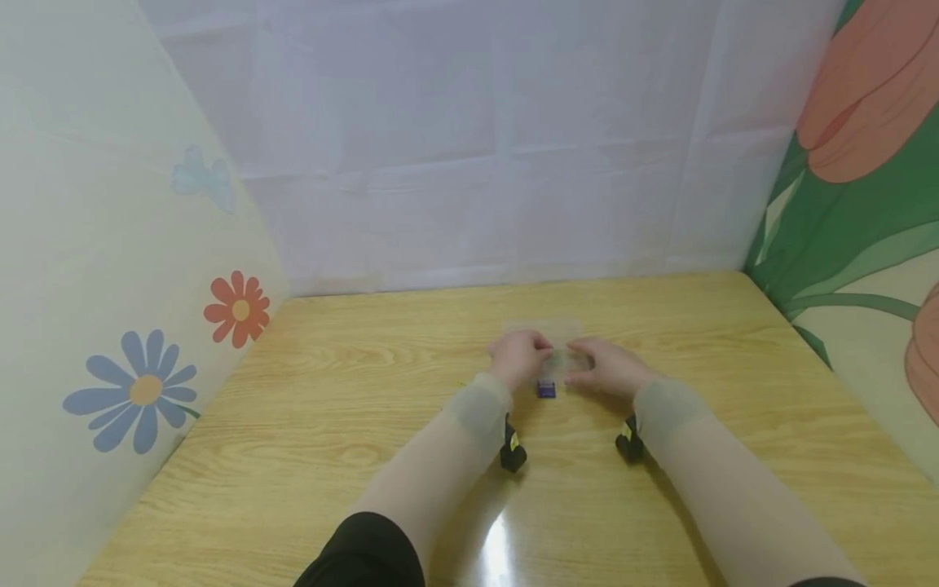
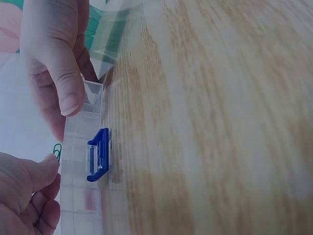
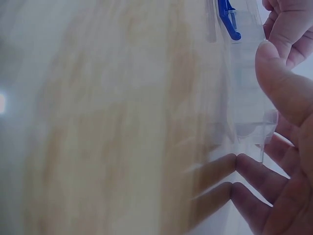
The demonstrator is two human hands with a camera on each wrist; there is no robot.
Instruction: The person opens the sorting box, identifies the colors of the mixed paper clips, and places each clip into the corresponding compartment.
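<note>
**Two hands at a clear box with a blue clasp**

Both hands meet over a small clear plastic box [image 1: 552, 352] lying on the tabletop [image 1: 352, 424], roughly at its middle and well away from the flowered side walls. The box has divided compartments and a blue clasp [image 2: 99, 154] on the side nearest the person.

The left hand [image 1: 519, 357] sits at the left end of the box. In the left wrist view its thumb and forefinger pinch a green paper clip [image 2: 57, 151] just above the box's edge, so this grip is closed on the clip, seemingly so the clip can be kept over a compartment.

The right hand [image 1: 610, 367] rests at the right end of the box. In the right wrist view its fingers [image 3: 254, 178] lie fairly straight against the clear wall and the thumb presses near the rim; it appears to steady the box rather than clasp it, though the clear plastic makes the contact hard to read.

The box lies flat on the tabletop, between the two hands, clasp facing the person.
</note>
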